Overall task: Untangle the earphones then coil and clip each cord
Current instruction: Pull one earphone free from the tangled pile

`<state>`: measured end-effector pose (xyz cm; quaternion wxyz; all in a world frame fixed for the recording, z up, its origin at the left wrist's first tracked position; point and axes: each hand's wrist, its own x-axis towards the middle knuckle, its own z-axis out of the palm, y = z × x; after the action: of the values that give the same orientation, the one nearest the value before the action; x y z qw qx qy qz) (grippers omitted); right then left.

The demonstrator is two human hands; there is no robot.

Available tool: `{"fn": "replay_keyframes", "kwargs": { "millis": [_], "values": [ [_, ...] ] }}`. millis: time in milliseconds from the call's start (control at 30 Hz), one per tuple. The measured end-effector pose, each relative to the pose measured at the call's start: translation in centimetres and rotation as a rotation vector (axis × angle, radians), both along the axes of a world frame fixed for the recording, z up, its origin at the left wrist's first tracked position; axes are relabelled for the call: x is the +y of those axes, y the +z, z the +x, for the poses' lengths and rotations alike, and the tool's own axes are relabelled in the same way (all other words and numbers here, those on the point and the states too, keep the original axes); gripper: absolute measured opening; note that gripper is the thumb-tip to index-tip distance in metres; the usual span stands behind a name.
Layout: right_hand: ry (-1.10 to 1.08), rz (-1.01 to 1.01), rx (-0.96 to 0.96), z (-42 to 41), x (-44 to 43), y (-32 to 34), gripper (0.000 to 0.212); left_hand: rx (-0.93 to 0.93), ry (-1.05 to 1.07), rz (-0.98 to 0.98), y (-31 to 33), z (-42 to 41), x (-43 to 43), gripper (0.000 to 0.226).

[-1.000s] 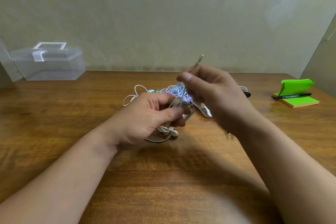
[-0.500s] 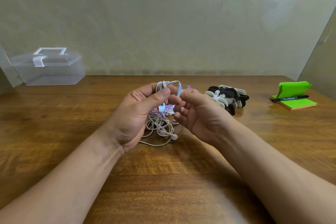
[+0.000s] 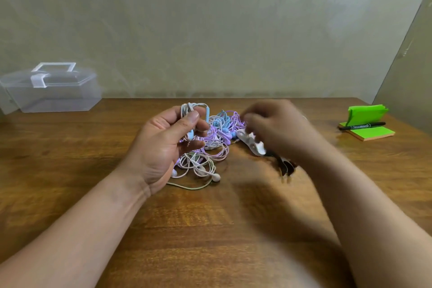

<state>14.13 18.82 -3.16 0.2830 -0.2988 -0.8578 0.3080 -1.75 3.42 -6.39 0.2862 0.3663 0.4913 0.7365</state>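
Left hand pinches looped white-and-blue earphone cord between thumb and fingers, at left edge of tangled pile of white, purple and blue earphones on brown wooden table. Right hand blurred, grip cannot be told, over white and black plastic clips just right of pile.

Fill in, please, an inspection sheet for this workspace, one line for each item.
Surface: wooden table, glossy.
Job's things: earphones tangled in a heap, white, purple and blue; clips, white and black, to the right of the heap.
Clutter: clear box far left, lid on; green notes with pen on them, far right.
Hands: left hand grips a bundle of cord; right hand blurred above the clips, grip unclear.
Cables: none but the earphone cords.
Surroundings: patterned wall behind.
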Motion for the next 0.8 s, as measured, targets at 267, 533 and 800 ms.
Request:
{"fn": "replay_keyframes", "kwargs": {
  "millis": [267, 533, 800],
  "values": [
    [-0.155, -0.195, -0.726, 3.7, 5.1, -0.1, 0.038, 0.065, -0.059, -0.068, -0.6, 0.8, 0.3, 0.025],
    [0.087, -0.102, -0.690, 3.2, 2.5, 0.9, 0.024, 0.004, -0.082, -0.061, -0.8, 1.0, 0.5, 0.016],
    [0.552, -0.735, 0.173, 0.6, -2.8, 1.5, 0.030, 0.042, -0.062, -0.062, -0.7, 1.1, 0.4, 0.018]
  ]
}}
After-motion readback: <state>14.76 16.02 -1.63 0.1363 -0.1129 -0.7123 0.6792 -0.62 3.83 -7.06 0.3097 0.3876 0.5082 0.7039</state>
